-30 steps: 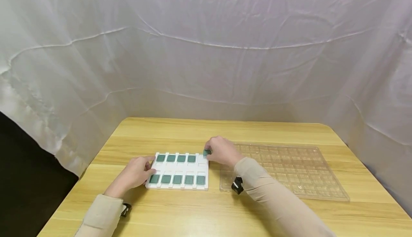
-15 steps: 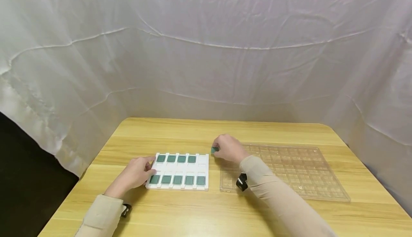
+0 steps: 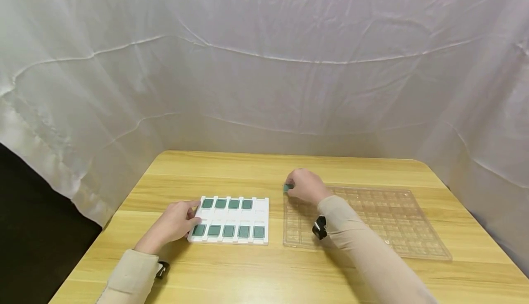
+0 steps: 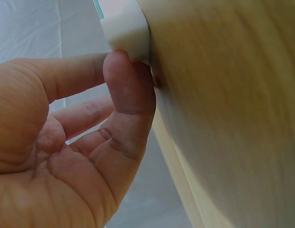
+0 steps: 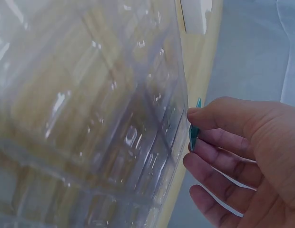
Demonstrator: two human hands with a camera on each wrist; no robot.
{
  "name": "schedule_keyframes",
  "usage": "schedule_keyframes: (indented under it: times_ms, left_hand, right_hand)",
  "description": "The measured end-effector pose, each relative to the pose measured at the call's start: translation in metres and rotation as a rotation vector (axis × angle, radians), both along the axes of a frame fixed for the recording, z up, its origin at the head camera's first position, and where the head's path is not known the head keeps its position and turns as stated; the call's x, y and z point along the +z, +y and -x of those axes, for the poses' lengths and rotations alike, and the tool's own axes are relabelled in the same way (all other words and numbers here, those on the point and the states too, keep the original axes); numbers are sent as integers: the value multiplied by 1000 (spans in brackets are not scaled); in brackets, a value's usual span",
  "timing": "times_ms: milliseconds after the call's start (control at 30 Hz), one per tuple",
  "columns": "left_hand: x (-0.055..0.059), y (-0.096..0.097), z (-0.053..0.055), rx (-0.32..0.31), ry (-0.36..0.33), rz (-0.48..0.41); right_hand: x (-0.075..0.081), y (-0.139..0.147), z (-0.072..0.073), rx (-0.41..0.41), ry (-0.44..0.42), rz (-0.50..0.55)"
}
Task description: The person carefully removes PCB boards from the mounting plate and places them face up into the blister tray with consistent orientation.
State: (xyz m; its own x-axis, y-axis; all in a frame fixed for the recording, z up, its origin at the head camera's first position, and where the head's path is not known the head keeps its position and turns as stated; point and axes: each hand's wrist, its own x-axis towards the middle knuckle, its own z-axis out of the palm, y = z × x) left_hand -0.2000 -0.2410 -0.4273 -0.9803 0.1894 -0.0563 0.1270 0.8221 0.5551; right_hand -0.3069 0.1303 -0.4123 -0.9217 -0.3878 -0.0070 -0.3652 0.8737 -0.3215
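A white tray (image 3: 226, 214) with two rows of slots lies on the table, green square chips sitting in most of them. The far row's rightmost slot holds no chip. My left hand (image 3: 175, 220) grips the tray's left end; in the left wrist view its fingertips (image 4: 120, 64) meet the tray's white edge. Between thumb and fingers, my right hand (image 3: 306, 186) pinches one thin green square chip (image 5: 195, 128). It is over the far left corner of a clear plastic tray (image 3: 386, 221) divided into many compartments. The chip stands on edge in the right wrist view.
The wooden table (image 3: 231, 274) carries both trays, with a gap of bare wood between them. A pale cloth curtain (image 3: 264, 88) hangs behind the table and at its sides. A black area (image 3: 37, 230) is at the far left.
The right hand has carried the green chip from the white tray's far right slot rightward to the clear tray's far left corner. The left hand has stayed at the white tray's end.
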Motion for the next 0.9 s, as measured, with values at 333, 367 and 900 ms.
schedule_keyframes:
  times_ms: [333, 367, 900]
  left_hand:
    - [0, 1, 1, 14, -4, -3]
    - [0, 1, 1, 14, -6, -4]
    - [-1, 0, 1, 15, -11, -15]
  right_hand:
    - [-2, 9, 7, -8, -13, 5]
    - [-3, 9, 8, -9, -13, 6]
    - [-2, 10, 8, -4, -41, 17]
